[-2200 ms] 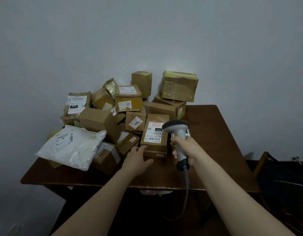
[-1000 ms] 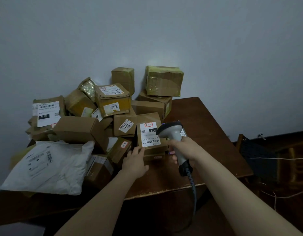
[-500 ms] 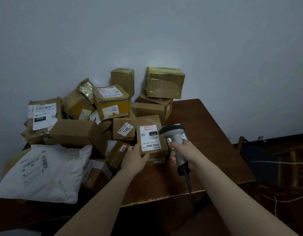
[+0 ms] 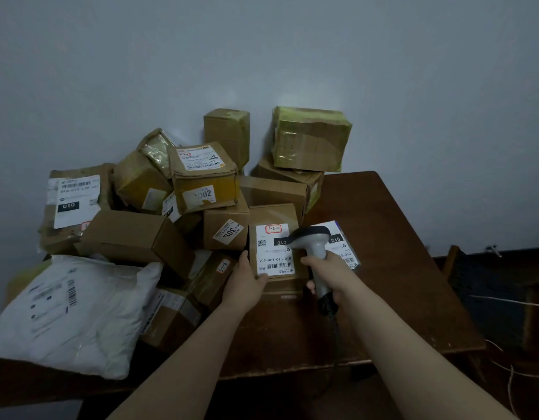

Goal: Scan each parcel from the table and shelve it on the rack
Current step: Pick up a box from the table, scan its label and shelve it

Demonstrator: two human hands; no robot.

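Observation:
A heap of brown cardboard parcels covers the left and back of a dark wooden table. At the heap's front stands a small brown box with a white label reading 010-010-L30-551. My left hand holds that box at its lower left corner, thumb on the label's edge. My right hand grips a grey handheld scanner whose head hovers over the label's right side. A second labelled parcel lies partly hidden behind the scanner.
A white plastic mailer bag lies at the table's front left. A box marked 002 sits high in the heap, with green-taped boxes against the wall. A dark chair and loose wires stand right of the table.
My left hand has slid up from the table edge onto the labelled box's corner and taken hold of it. The scanner stays over the label. My view has shifted right.

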